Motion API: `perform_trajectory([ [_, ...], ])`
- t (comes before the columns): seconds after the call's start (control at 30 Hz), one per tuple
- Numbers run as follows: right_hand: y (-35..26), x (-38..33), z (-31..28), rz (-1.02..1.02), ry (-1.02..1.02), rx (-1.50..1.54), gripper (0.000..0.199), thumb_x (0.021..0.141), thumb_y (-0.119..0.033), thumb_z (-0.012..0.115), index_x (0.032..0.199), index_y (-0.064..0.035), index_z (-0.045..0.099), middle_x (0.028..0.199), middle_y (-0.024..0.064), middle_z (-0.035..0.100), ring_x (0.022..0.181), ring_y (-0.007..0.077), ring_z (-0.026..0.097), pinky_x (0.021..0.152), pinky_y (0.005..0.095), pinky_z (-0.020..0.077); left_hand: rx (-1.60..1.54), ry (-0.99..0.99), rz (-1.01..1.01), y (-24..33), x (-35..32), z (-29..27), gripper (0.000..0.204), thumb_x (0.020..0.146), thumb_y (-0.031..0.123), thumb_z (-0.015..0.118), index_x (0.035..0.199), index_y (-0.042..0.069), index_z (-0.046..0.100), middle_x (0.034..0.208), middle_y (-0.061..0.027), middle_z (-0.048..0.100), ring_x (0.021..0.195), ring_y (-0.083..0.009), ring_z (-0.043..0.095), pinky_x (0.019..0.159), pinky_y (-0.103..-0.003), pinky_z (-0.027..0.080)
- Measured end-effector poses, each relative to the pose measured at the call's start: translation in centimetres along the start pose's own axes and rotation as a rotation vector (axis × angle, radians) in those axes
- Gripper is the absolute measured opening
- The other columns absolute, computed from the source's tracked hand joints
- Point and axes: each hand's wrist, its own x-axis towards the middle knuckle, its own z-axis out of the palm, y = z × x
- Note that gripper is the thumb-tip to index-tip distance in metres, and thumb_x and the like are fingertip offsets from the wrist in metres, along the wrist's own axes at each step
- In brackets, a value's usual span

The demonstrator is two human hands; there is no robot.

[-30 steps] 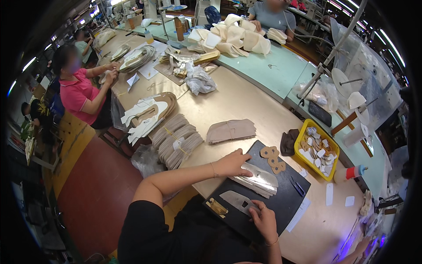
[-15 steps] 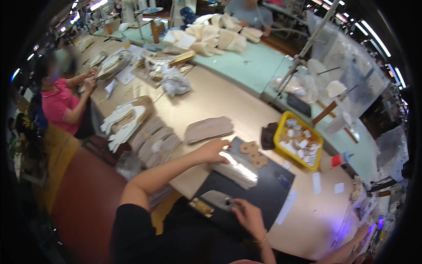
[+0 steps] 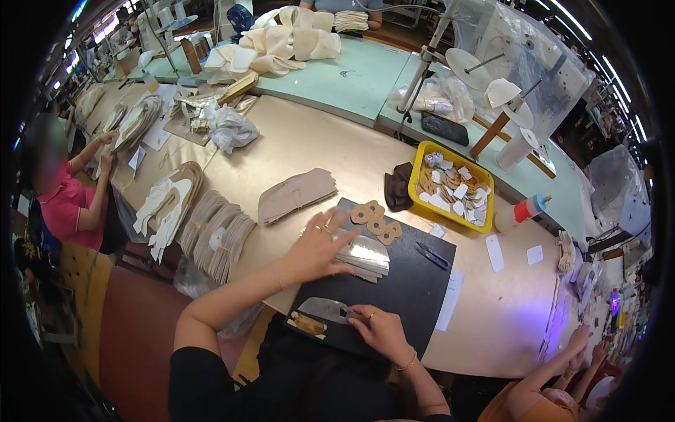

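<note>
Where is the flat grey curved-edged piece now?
Low, just left of centre in the head view, the flat grey piece is over the black rectangular mat, its right end in the right hand.

At a bench (image 3: 380,169), a worker's two hands (image 3: 320,251); two bracelets (image 3: 406,363); one grey piece (image 3: 322,307); one black mat (image 3: 411,295); one silver-topped stack (image 3: 370,257); one pair of snips (image 3: 434,256); one yellow basket (image 3: 451,219); one red-banded bottle (image 3: 522,211).
</note>
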Motion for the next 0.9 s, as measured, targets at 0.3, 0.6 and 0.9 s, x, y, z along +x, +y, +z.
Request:
perform_trajectory([
  [0.3, 0.3, 0.2, 0.4, -0.016, 0.069, -0.026, 0.017, 0.090, -0.019, 0.075, 0.103, -0.0084, 0.074, 0.087, 0.0058, 0.073, 0.070, 0.0244, 0.072, 0.061, 0.0329, 0.0555, 0.180, -0.016, 0.096, 0.3, -0.1, 3.0, 0.095, 0.077, 0.073, 0.067, 0.151, 0.018, 0.046, 0.156, -0.0156, 0.041, 0.145, -0.0365, 0.037, 0.115, -0.058, 0.032],
  [0.6, 0.8, 0.3, 0.6, -0.057, 0.136, 0.043, 0.016, 0.089, -0.019, 0.076, 0.101, -0.0087, 0.075, 0.085, 0.0055, 0.073, 0.065, 0.0231, 0.070, 0.057, 0.0324, 0.0538, 0.182, 0.046, 0.136, -1.3, -0.2, 3.0, 0.093, 0.075, 0.071, 0.070, 0.145, 0.013, 0.052, 0.132, -0.0130, 0.058, 0.122, -0.0306, 0.055, 0.104, -0.051, 0.041],
  [0.9, 0.9, 0.4, 0.7, -0.045, 0.125, 0.013, 0.015, 0.089, -0.019, 0.076, 0.100, -0.0089, 0.075, 0.085, 0.0052, 0.073, 0.065, 0.0228, 0.070, 0.057, 0.0317, 0.0541, 0.194, 0.090, 0.120, -2.9, 0.2, 2.4, 0.089, 0.075, 0.067, 0.074, 0.143, 0.013, 0.053, 0.128, -0.0119, 0.059, 0.118, -0.0306, 0.056, 0.102, -0.049, 0.041],
])
